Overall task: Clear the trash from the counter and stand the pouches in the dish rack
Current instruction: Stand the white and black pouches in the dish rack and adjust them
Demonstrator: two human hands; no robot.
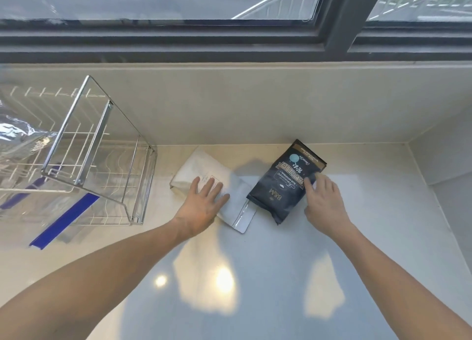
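Two pouches lie flat on the pale desk below the window, side by side and just touching near their lower ends. The left hand rests palm-down on the white pouch, fingers spread, its grip released rather than closed around anything. The right hand is at the right edge of the black pouch, fingertips on its printed face, thumb beside the edge; whether that grip has actually closed I cannot tell. The wire dish rack stands on the desk to the left, apart from both pouches.
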